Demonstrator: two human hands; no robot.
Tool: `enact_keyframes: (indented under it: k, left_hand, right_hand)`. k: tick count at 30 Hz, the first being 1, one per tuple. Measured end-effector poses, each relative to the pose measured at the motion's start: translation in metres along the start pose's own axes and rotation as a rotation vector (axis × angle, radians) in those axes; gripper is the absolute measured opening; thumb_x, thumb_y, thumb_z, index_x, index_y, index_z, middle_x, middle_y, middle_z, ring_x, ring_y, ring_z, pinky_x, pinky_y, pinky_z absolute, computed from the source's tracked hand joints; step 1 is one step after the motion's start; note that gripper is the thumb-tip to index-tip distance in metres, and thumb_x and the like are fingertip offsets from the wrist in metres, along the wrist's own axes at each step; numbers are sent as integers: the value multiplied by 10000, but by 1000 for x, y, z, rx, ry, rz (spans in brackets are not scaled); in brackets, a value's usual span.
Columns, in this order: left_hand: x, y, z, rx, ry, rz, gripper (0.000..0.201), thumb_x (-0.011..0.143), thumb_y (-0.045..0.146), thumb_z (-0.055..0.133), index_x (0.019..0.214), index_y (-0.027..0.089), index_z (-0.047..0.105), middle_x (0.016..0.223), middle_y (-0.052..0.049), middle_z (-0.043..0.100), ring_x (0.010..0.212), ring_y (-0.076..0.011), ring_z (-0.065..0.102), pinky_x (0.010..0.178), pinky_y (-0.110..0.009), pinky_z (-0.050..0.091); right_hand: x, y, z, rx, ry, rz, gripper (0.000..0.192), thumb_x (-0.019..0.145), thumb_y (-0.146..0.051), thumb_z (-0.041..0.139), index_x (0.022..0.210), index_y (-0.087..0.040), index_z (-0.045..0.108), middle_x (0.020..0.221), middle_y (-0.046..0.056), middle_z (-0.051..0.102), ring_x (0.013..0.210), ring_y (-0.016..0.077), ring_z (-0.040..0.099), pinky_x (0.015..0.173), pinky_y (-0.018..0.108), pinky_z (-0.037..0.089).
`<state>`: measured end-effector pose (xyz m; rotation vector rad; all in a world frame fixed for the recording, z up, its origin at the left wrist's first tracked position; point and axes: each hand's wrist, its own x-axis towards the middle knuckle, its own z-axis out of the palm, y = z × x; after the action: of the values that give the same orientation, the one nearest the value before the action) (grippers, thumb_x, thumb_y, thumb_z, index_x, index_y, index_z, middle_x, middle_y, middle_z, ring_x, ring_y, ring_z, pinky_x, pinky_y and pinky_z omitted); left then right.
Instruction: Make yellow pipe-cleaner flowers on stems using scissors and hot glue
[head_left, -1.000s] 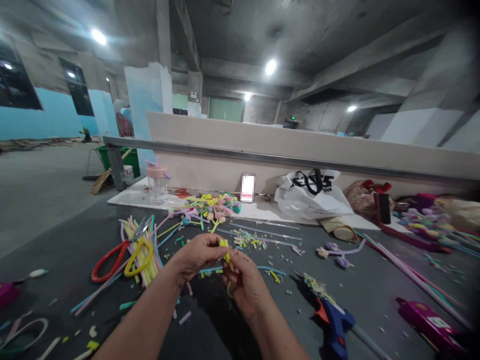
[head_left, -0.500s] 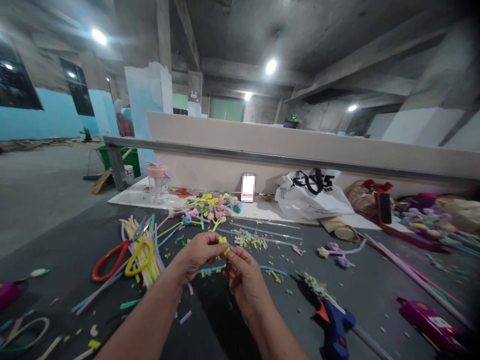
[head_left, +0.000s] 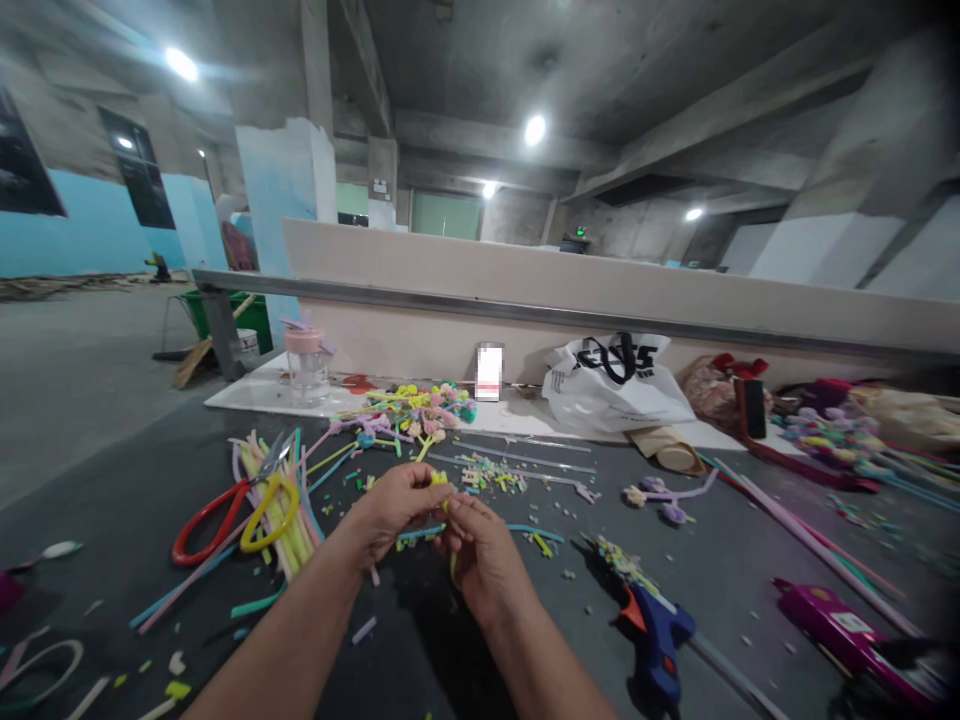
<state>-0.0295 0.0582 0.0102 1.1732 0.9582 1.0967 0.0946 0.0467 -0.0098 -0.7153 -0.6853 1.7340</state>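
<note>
My left hand (head_left: 394,510) and my right hand (head_left: 480,550) meet over the dark table (head_left: 450,640), both pinching a small yellow pipe cleaner piece (head_left: 439,480) between their fingertips. Its stem runs down behind my right fingers and is mostly hidden. Left of my hands lie scissors with red and yellow handles (head_left: 236,510) on a bundle of pastel pipe cleaners (head_left: 281,500). A blue glue gun (head_left: 654,632) lies to the right of my right hand.
Finished pipe-cleaner flowers (head_left: 420,405) are piled behind my hands, with cut scraps (head_left: 495,475) scattered around. A clear jar with a pink lid (head_left: 307,362), a white plastic bag (head_left: 615,385) and a purple tool (head_left: 847,632) also sit on the table.
My hands drew closer together and the fingers shifted on the yellow piece, which now shows less above them. The camera tipped slightly, moving everything a little left and up.
</note>
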Motion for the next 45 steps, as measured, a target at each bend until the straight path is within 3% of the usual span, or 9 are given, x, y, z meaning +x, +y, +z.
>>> enact_keyframes:
  k: [5, 12, 18, 26, 39, 45]
  left_hand:
    - [2, 0, -5, 41, 19, 38, 303, 635, 392, 682, 669, 131, 531, 554, 44, 512, 458, -55, 428, 457, -190, 283]
    - [-1, 4, 0, 63, -48, 19, 303, 673, 401, 657, 659, 124, 536, 487, 34, 516, 406, -36, 332, 409, -182, 185]
    - [0, 2, -1, -107, -57, -10, 323, 704, 436, 627, 693, 125, 540, 553, 45, 479, 445, -32, 357, 454, -173, 261]
    - [1, 0, -2, -60, -97, 42, 278, 705, 389, 642, 693, 121, 571, 570, 22, 511, 476, -53, 410, 464, -184, 274]
    - [3, -4, 4, 27, -17, 43, 253, 679, 362, 651, 690, 120, 578, 563, 17, 530, 454, -51, 399, 445, -185, 267]
    - [3, -1, 5, 79, 65, 56, 244, 663, 352, 662, 659, 127, 568, 563, 35, 518, 461, -52, 397, 453, -190, 268]
  right_hand:
    - [0, 0, -1, -97, -90, 48, 222, 588, -312, 740, 657, -123, 646, 559, 14, 621, 370, 50, 407, 417, 201, 343]
    - [1, 1, -3, -126, -33, -34, 186, 588, -275, 724, 558, -125, 619, 485, -16, 560, 387, 46, 372, 398, 178, 291]
    - [-2, -3, -1, -110, -27, -38, 190, 609, -287, 703, 561, -133, 602, 497, -37, 537, 361, 25, 305, 413, 188, 302]
    - [-2, -5, 0, -112, -25, -64, 192, 595, -294, 712, 574, -138, 602, 510, -26, 560, 356, 29, 311, 413, 195, 301]
    - [0, -5, -4, -144, -26, -80, 238, 614, -319, 703, 533, -135, 575, 452, -49, 504, 339, 27, 284, 406, 195, 296]
    - [1, -4, -6, -197, -15, -85, 234, 600, -325, 736, 613, -123, 619, 554, -10, 595, 355, 23, 321, 408, 187, 291]
